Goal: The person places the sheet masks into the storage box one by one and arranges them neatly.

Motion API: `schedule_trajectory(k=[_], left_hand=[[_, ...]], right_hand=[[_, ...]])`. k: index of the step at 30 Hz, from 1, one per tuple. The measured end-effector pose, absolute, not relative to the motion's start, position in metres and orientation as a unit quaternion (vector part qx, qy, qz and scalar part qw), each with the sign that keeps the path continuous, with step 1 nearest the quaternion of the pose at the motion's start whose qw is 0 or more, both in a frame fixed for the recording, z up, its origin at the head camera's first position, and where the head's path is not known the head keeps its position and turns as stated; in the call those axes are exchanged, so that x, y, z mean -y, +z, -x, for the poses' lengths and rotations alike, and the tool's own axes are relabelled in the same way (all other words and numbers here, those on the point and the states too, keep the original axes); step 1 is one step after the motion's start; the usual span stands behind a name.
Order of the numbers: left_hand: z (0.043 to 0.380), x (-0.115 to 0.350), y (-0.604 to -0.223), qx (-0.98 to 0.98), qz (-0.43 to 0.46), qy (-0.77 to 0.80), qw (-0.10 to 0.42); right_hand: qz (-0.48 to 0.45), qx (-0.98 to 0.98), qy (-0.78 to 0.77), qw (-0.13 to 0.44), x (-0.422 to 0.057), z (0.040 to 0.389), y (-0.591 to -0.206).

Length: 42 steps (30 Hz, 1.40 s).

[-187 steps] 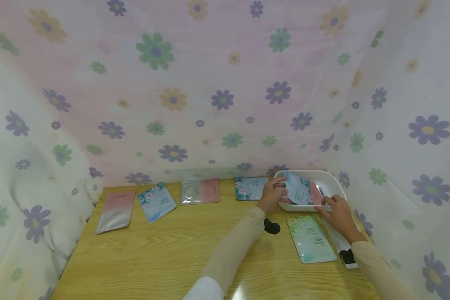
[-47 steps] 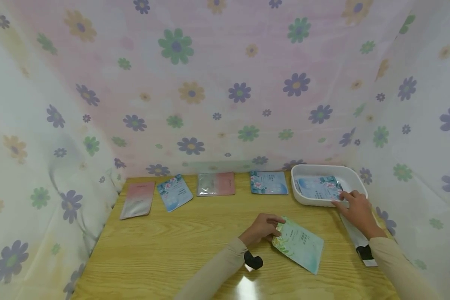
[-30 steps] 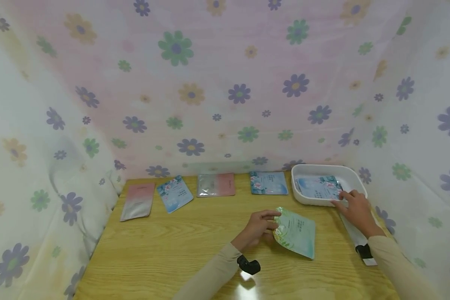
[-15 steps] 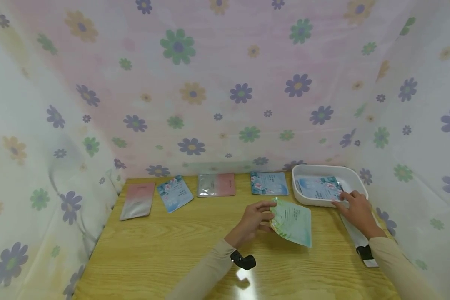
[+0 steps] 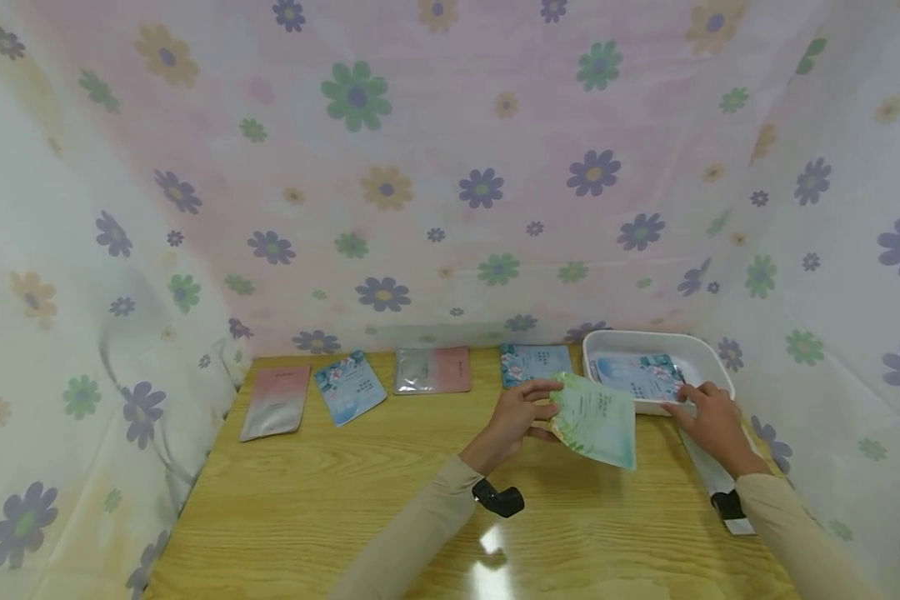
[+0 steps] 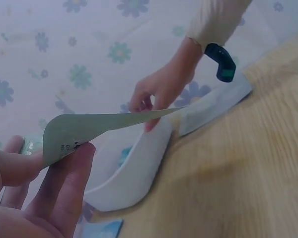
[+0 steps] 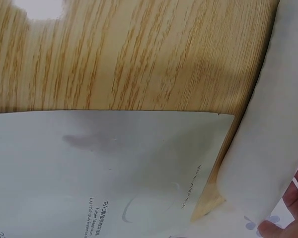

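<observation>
My left hand (image 5: 512, 421) pinches the left edge of a green-and-white sheet mask packet (image 5: 598, 421), raised off the table and tilted, its far corner overlapping the basin's front wall in the head view. In the left wrist view the same packet (image 6: 89, 130) shows nearly edge-on between thumb and fingers. My right hand (image 5: 714, 425) grips the front right rim of the white plastic basin (image 5: 703, 360), with thumb outside and fingers over the edge. Inside the basin lies a blue floral mask packet (image 5: 637, 377). The right wrist view shows fingertips (image 7: 294, 198) at the basin's wall (image 7: 273, 99).
Along the back of the table (image 5: 360, 500) lie a pink-and-silver packet (image 5: 276, 403), a blue floral packet (image 5: 350, 387), another pink-and-silver packet (image 5: 431, 370) and a partly covered blue packet (image 5: 532, 363). A white packet (image 7: 114, 163) lies under my right forearm, beside the basin.
Earlier both hands were at the basin with the blue packet, which now lies inside. My left hand has since picked the green packet off the table and carried it toward the basin. My right hand stays at the rim.
</observation>
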<state>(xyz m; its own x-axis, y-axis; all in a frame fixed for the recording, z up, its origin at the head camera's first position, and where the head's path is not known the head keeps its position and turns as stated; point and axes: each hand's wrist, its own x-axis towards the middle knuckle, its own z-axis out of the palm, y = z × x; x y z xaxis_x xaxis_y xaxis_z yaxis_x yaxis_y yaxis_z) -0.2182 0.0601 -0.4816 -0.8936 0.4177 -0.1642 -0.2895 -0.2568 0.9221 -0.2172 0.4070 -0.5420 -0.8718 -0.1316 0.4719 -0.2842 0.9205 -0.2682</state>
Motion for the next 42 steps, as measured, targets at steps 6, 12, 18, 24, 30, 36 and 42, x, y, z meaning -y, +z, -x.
schedule_trajectory(k=[6, 12, 18, 24, 30, 36, 42], left_hand=[[0.232, -0.07, -0.471, -0.561, -0.052, 0.799, 0.213], [0.244, -0.083, -0.461, -0.54, -0.043, 0.822, 0.173], [0.254, -0.099, -0.456, -0.523, -0.031, 0.836, 0.161], [0.27, -0.12, -0.463, -0.521, -0.005, 0.839, 0.159], [0.284, -0.137, -0.473, -0.534, 0.002, 0.829, 0.165], [0.293, -0.15, -0.486, -0.549, -0.01, 0.818, 0.172], [0.296, -0.161, -0.499, -0.583, -0.04, 0.792, 0.174]], right_hand=[[-0.103, 0.954, 0.168, 0.227, -0.406, 0.218, -0.541], [-0.104, 0.953, 0.169, 0.229, -0.407, 0.217, -0.541], [-0.1, 0.953, 0.173, 0.227, -0.409, 0.215, -0.544], [-0.098, 0.953, 0.182, 0.222, -0.408, 0.217, -0.544], [-0.11, 0.948, 0.183, 0.236, -0.405, 0.22, -0.544], [-0.112, 0.947, 0.188, 0.234, -0.405, 0.221, -0.544], [-0.095, 0.947, 0.196, 0.238, -0.406, 0.218, -0.544]])
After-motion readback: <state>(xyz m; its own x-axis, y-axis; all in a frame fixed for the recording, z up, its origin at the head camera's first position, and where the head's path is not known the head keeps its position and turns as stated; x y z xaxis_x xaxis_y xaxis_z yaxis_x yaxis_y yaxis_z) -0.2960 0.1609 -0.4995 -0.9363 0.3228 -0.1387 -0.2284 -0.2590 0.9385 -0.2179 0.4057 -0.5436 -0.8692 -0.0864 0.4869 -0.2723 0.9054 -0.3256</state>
